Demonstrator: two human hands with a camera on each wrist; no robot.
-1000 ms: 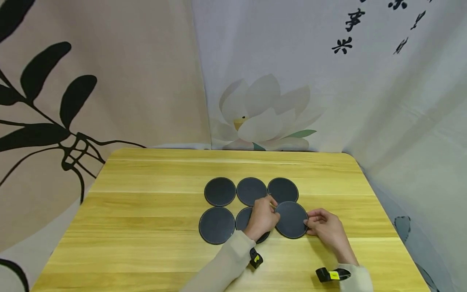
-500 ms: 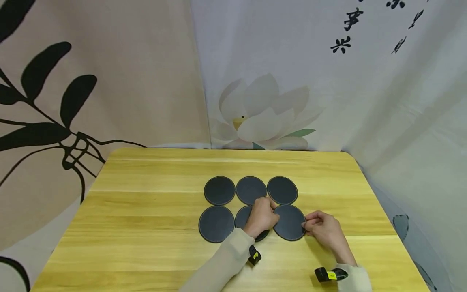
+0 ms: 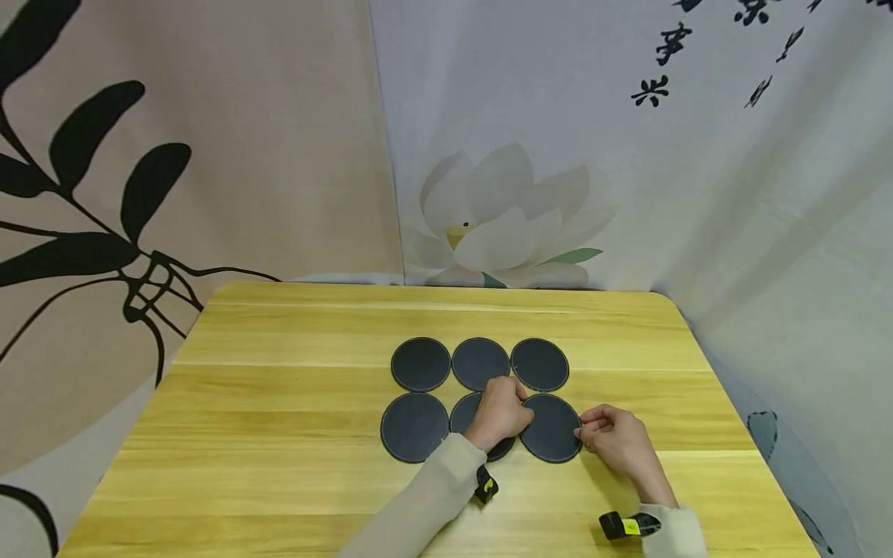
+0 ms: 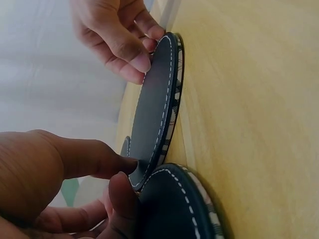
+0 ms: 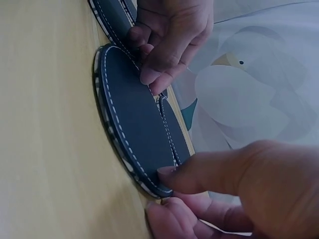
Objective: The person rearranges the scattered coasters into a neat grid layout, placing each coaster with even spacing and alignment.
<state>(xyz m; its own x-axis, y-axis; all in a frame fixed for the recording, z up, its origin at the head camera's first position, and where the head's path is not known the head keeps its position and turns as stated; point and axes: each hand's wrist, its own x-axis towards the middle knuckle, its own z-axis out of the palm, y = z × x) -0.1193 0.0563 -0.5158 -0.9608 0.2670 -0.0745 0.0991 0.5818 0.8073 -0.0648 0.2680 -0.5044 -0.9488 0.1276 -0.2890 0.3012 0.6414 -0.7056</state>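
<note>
Round dark coasters with white edge stitching lie in two rows of three. Both hands are at the front-right coaster. My left hand has its thumb on that coaster's left edge, fingers curled beside it, and it partly hides the front-middle coaster. My right hand pinches the right edge, thumb on top and fingers at the rim. In the left wrist view the held coaster lies close over the wood, its patterned side band showing.
The back row has a left coaster, a middle coaster and a right coaster. The front-left coaster sits beside the left sleeve. All rest on a wooden table, with a printed curtain behind its far edge.
The front-right coaster has moved slightly toward the person and left, coming off its overlap with the back-right coaster into line with the front row. My right hand has moved left with it.
</note>
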